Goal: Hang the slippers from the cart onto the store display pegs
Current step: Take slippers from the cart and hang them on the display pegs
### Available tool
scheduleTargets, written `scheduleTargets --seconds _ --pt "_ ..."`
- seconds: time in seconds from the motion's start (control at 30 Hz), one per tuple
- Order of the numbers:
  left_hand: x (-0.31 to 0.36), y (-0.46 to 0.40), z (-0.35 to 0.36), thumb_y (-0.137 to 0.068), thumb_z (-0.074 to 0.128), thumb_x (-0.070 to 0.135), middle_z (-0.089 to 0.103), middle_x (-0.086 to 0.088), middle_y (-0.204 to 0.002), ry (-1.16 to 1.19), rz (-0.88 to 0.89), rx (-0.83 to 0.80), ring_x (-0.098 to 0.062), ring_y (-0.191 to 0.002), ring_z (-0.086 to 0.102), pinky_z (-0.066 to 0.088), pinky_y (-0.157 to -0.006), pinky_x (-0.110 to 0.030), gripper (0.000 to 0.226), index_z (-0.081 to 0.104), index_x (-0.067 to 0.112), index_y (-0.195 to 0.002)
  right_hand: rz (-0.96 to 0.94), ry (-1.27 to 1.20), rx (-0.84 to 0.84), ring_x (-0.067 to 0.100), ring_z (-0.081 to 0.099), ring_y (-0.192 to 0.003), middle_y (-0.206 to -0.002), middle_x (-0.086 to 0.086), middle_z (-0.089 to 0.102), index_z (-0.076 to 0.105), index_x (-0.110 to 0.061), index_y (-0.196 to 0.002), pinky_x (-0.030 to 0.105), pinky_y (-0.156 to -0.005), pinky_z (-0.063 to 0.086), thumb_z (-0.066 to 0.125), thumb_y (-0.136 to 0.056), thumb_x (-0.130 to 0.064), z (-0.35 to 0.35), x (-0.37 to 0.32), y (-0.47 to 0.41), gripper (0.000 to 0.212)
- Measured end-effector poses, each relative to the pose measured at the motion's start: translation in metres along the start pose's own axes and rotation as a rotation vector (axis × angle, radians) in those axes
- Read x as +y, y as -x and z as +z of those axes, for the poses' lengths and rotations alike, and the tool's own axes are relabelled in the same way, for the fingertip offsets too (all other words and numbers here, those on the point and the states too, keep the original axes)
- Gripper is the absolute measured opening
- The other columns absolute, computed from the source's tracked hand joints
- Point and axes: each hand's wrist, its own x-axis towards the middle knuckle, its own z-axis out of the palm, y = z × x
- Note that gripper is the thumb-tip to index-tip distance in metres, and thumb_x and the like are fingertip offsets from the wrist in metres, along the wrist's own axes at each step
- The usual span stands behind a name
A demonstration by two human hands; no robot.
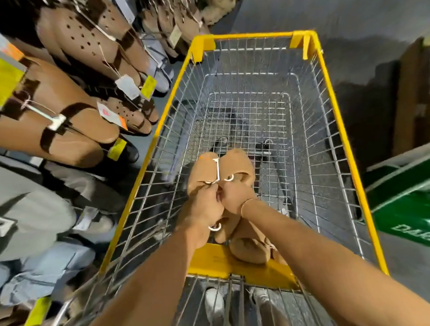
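Left hand and right hand both grip tan slippers above cart; display slippers at 10 o'clock.

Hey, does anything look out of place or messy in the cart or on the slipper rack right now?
Nothing stands out. Both hands, left and right, hold a tan slipper pair over the yellow-rimmed cart. More tan slippers sit on its yellow flap, and the slippers on the display hang in rows.

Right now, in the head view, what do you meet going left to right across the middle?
Hanging brown slippers on the display → yellow left rail of the cart → tan slippers held by both hands → yellow right rail → green sign.
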Motion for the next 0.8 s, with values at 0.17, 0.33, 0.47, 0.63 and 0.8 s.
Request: scheduleTargets --seconds 0.17,0.33,0.47,0.63,0.8 --pt "0.002 0.006 -0.046 -0.082 0.055 0.024 0.060 -0.007 -0.066 0.123 0.097 0.278 -0.034 -0.067 0.061 0.048 -0.055 -0.040 0.014 0.051 0.021 -0.068 -0.028 0.028 0.172 0.032 0.068 -0.088 -0.090 0.013 0.070 0.061 -0.014 -0.081 0.036 -0.068 0.048 0.046 -0.092 -0.018 -0.050 -0.033 0.038 0.019" --pt "0.054 0.075 -0.134 -0.093 0.055 0.020 0.075 -0.011 -0.100 0.199 0.125 0.272 -0.031 -0.098 0.068 0.050 -0.083 -0.036 0.025 0.075 0.015 -0.106 -0.042 0.035 0.224 0.037 0.067 -0.101 -0.105 0.020 0.072 0.070 -0.003 -0.097 0.036 -0.079 0.051 0.048 -0.095 -0.025 -0.116 -0.084 0.101 0.031" --pt "0.066 0.128 -0.181 -0.079 0.063 0.028 0.075 0.001 -0.083 0.350 0.205 0.289 -0.007 -0.081 0.069 0.053 -0.070 -0.032 0.018 0.076 0.022 -0.091 -0.122 0.061 0.033 0.037 0.059 -0.118 -0.127 0.025 0.062 0.063 0.004 -0.119 0.038 -0.092 0.046 0.040 -0.103 -0.016 -0.176 -0.133 0.163 0.034" --pt "0.076 0.213 -0.234 -0.079 0.059 0.032 0.067 -0.009 -0.073 0.456 0.190 0.471 -0.036 -0.079 0.066 0.051 -0.062 -0.039 0.021 0.067 0.017 -0.092 -0.224 0.027 -0.020 0.038 0.053 -0.127 -0.135 0.026 0.057 0.056 0.007 -0.130 0.029 -0.069 0.041 0.042 -0.105 -0.017 -0.217 -0.197 0.249 0.037" --pt "0.067 0.332 -0.300 -0.082 0.062 0.019 0.073 0.000 -0.111 0.435 0.343 0.565 -0.023 -0.109 0.067 0.055 -0.091 -0.035 0.043 0.062 0.023 -0.125 -0.388 0.143 0.191 0.036 0.064 -0.110 -0.122 0.021 0.066 0.064 -0.001 -0.119 0.024 -0.061 0.046 0.049 -0.097 -0.023 -0.228 -0.271 0.346 0.034"
